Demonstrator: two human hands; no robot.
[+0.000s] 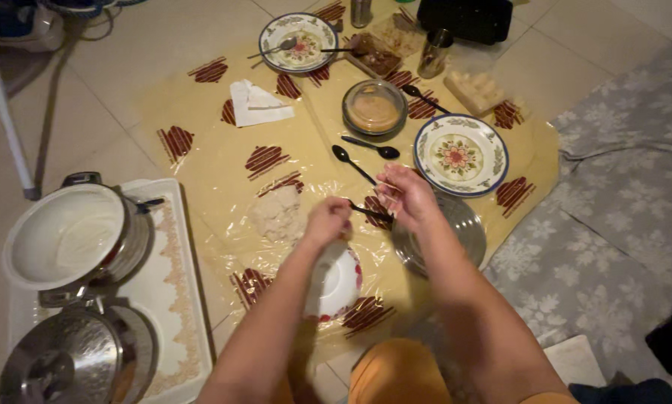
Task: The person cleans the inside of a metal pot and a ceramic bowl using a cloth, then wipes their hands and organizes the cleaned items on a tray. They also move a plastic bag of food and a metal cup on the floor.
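**Floor spread: both hands meeting over a black utensil**

A person is sitting on the floor at a large yellowish plastic sheet (pixel 224 150) patterned with dark red marks. A grey floral rug (pixel 620 194) is lying to the right. On the left, a white tray (pixel 173 299) is carrying a large open pot (pixel 66 236) and, nearer the person, a steel lid or pot (pixel 74 359).

On the sheet, a flowered plate with a blue rim (pixel 461 155) is sitting just beyond the right hand, and a second like plate (pixel 300 41) is lying at the far edge. A lidded glass bowl (pixel 374 107) is standing between them. A round steel plate (pixel 463 228) is lying beneath the right forearm, a white bowl with a red rim (pixel 336 280) beneath the left wrist, and a pale lump of food (pixel 278 213) just left of the left hand.

The left hand (pixel 328 221) is closing in a loose fist; what it grips cannot be told. The right hand (pixel 407 196) is pinching its fingers narrowly around a thin pale stick and appears to be touching a black utensil (pixel 370 214). That utensil is lying between the two hands, long axis running left to right and slightly toward the person, the right hand being nearer its visible end. Two loose black spoons (pixel 355 164) are lying just beyond the hands, apart from them.
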